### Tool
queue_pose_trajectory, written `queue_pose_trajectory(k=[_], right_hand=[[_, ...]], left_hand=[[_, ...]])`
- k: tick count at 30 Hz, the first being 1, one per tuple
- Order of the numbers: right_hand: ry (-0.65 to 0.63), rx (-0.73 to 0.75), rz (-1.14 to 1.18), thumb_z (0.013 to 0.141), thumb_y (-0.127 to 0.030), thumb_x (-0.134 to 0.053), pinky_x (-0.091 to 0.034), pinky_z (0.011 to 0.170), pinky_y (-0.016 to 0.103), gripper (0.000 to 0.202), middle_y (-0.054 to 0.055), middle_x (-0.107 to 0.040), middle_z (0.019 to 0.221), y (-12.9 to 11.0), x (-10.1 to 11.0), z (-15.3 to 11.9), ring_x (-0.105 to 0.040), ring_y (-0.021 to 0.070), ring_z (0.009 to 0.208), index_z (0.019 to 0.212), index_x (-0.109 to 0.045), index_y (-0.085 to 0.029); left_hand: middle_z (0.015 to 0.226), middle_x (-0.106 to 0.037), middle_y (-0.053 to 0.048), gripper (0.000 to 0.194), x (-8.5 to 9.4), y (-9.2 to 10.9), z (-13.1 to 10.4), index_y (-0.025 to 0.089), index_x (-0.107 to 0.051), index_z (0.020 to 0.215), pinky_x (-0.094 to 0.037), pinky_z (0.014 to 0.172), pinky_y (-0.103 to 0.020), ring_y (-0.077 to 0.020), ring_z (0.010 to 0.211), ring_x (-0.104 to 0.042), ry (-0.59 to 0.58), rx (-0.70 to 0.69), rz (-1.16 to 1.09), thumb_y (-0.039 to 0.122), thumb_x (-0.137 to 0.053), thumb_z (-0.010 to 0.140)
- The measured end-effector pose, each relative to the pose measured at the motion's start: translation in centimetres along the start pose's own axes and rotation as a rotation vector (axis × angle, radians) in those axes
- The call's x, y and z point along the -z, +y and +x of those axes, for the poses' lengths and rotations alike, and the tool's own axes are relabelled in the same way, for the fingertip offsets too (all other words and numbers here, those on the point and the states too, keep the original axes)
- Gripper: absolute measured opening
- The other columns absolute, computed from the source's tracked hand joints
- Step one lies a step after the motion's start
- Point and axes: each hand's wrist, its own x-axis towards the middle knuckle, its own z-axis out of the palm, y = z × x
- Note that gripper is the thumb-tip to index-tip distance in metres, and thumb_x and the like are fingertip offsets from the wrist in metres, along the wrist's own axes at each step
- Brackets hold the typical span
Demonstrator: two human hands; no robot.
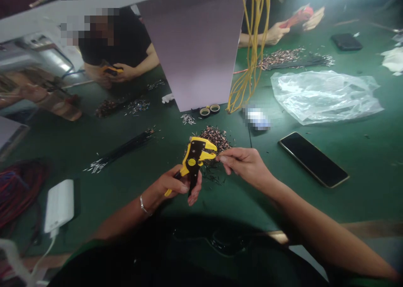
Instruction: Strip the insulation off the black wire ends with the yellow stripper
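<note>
A phone point(313, 160) lies right of the wire pieces point(217, 136) (tape rolls point(205, 115) behind).

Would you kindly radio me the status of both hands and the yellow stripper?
Left hand gripping yellow stripper. Right hand pinched at its jaw tips; anything held too small to tell. Clippings heaped beyond the tool, blocking neither hand.

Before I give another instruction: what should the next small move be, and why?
Probably steady the right hand before squeezing: its pinched fingertips sit at the jaws of the yellow-and-black, pistol-shaped wire stripper, which the left hand grips; what they pinch is unclear.
</note>
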Motion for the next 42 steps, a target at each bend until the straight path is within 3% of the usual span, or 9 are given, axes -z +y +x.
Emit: queue_pose_trajectory(k=[8, 31, 42], right_hand=[[-0.034, 0.005, -0.003, 0.084, -0.028, -0.062, -0.037, 0.048, 0.024, 0.018, -0.004, -0.057, 0.048, -0.12, 0.15, -0.07, -0.044, 0.0087, 0.046, 0.074, -0.073, -0.018], [-0.063, -0.017, 0.041, 0.083, -0.032, -0.063, -0.035, 0.049, 0.026, 0.019, -0.005, -0.054, 0.047, -0.36, 0.29, -0.16, -0.042, 0.0085, 0.046, 0.076, -0.072, -0.017], [-0.056, -0.023, 0.053, 0.082, -0.033, -0.064, -0.036, 0.051, 0.027, 0.018, -0.004, -0.055, 0.047, -0.07, 0.26, -0.09, -0.043, 0.0091, 0.047, 0.078, -0.074, -0.018]], left_hand=[[0.071, -0.066, -0.007, 0.039, -0.15, -0.28, -0.13, 0.014, -0.068, 0.095, -0.053, 0.058, -0.036, -0.0199, 0.059, -0.061, -0.044, 0.056, 0.002, 0.025, -0.078, 0.059], [0.074, -0.066, -0.009, 0.040, -0.03, -0.32, -0.10, 0.009, -0.066, 0.097, -0.054, 0.060, -0.037, -0.0209, 0.062, -0.063, -0.044, 0.008, -0.001, 0.023, -0.077, 0.061], [0.071, -0.066, -0.007, 0.036, 0.04, -0.59, -0.06, 0.012, -0.068, 0.096, -0.054, 0.058, -0.035, -0.0190, 0.059, -0.062, -0.028, 0.001, -0.001, 0.022, -0.076, 0.062]])
